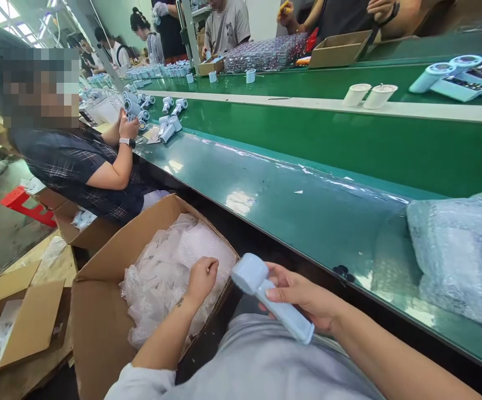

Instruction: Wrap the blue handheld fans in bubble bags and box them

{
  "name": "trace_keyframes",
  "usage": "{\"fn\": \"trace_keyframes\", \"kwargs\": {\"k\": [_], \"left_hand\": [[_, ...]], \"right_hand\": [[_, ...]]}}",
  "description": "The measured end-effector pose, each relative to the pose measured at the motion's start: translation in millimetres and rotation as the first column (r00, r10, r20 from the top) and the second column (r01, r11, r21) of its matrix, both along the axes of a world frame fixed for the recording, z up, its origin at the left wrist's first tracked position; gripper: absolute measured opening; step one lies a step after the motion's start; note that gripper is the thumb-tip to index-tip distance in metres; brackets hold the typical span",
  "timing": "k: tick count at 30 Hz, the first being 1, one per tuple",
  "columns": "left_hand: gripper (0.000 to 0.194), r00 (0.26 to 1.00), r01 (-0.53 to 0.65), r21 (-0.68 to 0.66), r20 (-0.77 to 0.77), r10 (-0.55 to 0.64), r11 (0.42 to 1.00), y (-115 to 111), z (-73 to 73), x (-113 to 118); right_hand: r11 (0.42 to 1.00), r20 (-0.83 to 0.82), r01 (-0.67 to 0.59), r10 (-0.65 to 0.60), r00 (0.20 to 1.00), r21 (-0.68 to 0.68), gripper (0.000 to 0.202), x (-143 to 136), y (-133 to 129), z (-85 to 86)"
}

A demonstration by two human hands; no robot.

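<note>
My right hand (297, 294) is wrapped round the handle of a light-blue handheld fan body (285, 311). Its round, drum-shaped head points up and to the left, over my lap. Over the open cardboard box (99, 316) at my left, my left hand (202, 280) has its fingers curled together. Clear bubble-wrap bags (157, 272) fill that box and lie right under the left hand. Whether the curled fingers pinch any of this plastic cannot be made out.
A green workbench (261, 189) runs alongside, with a wrapped bubble-wrap bundle (466, 255) at right. Two white cups (356, 95) stand on the pale strip. At left a co-worker (74, 161) handles light-blue parts. More open cartons (28, 333) and a red stool (26, 205) stand lower left.
</note>
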State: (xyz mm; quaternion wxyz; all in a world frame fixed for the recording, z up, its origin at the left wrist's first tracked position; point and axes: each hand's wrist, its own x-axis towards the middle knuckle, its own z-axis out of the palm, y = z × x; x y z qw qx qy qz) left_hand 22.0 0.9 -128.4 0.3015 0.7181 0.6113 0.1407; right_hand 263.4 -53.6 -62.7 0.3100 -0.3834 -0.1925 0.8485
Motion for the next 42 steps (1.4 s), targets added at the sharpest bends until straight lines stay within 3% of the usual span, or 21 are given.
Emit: {"fn": "trace_keyframes", "kwargs": {"k": [3, 5, 8, 10, 12, 14, 16, 18, 23, 27, 31, 33, 34, 38, 40, 42], "left_hand": [[0.017, 0.942, -0.026, 0.019, 0.335, 0.018, 0.999, -11.3, 37.7, 1.7], [0.014, 0.861, -0.035, -0.064, 0.505, 0.062, 0.997, -19.7, 52.5, 1.5], [0.012, 0.765, -0.170, -0.143, 0.605, 0.222, 0.975, -29.6, 58.8, -2.1], [0.014, 0.745, -0.286, -0.072, 0.610, 0.269, 0.955, -35.0, 59.3, -3.3], [0.012, 0.795, -0.271, 0.107, 0.585, 0.160, 0.957, -39.6, 61.3, -1.1], [0.009, 0.858, -0.119, 0.322, 0.510, -0.066, 0.939, -42.4, 65.4, 3.2], [0.010, 0.874, 0.048, 0.479, 0.404, -0.268, 0.877, -42.8, 69.7, 6.8], [0.012, 0.873, 0.163, 0.555, 0.304, -0.381, 0.816, -42.3, 72.0, 7.4], [0.017, 0.891, 0.238, 0.653, 0.148, -0.429, 0.719, -46.8, 68.7, 5.0], [0.019, 0.900, 0.221, 0.705, 0.118, -0.419, 0.674, -49.2, 70.4, 18.0], [0.026, 0.840, 0.361, 0.795, -0.051, -0.540, 0.487, -47.4, 72.8, 30.9], [0.028, 0.823, 0.405, 0.802, -0.110, -0.558, 0.439, -50.5, 69.0, 32.2], [0.027, 0.839, 0.392, 0.797, -0.103, -0.534, 0.460, -53.7, 65.8, 32.5], [0.022, 0.905, 0.265, 0.696, 0.059, -0.420, 0.667, -71.4, 54.7, 39.6], [0.018, 0.881, 0.261, 0.600, 0.172, -0.441, 0.756, -76.5, 58.1, 47.5], [0.013, 0.872, 0.200, 0.441, 0.327, -0.364, 0.875, -74.8, 69.4, 55.8]], "right_hand": [[0.989, -0.131, -0.145, 0.148, 0.980, 0.032, 0.097, -19.0, 10.1, -4.5], [0.977, -0.171, -0.194, 0.206, 0.963, 0.087, 0.088, -28.2, 17.9, -6.0], [0.971, -0.098, -0.208, 0.220, 0.970, 0.119, 0.065, -31.6, 21.1, -6.2], [0.981, -0.004, -0.170, 0.171, 0.985, 0.094, 0.054, -29.8, 16.3, -6.1], [0.990, 0.048, -0.133, 0.130, 0.990, 0.046, 0.049, -28.8, 8.3, -5.8], [0.993, 0.060, -0.114, 0.114, 0.992, 0.000, 0.049, -29.6, 0.1, -4.3], [0.996, 0.092, -0.084, 0.082, 0.992, 0.013, 0.050, -31.1, -6.5, -1.3], [0.997, 0.148, -0.028, 0.017, 0.989, 0.069, 0.051, -31.2, -11.1, 2.4], [0.989, 0.165, 0.108, -0.124, 0.979, 0.103, 0.054, -24.9, -18.5, 8.5], [0.992, 0.187, 0.047, -0.069, 0.980, 0.121, 0.052, -21.8, -20.7, 11.0], [0.994, 0.158, 0.072, -0.084, 0.984, 0.080, 0.056, -16.5, -18.3, 13.3], [0.990, 0.091, 0.127, -0.133, 0.987, 0.066, 0.062, -13.9, -17.3, 12.7], [0.985, 0.066, 0.162, -0.166, 0.984, 0.060, 0.064, -13.6, -17.2, 11.7], [0.952, 0.105, 0.305, -0.300, 0.948, -0.032, 0.048, -19.6, -18.6, 5.0], [0.943, 0.117, 0.315, -0.302, 0.946, -0.112, 0.040, -22.5, -20.7, 2.6], [0.952, 0.071, 0.245, -0.235, 0.969, -0.185, 0.037, -22.0, -24.6, 2.1]]}}
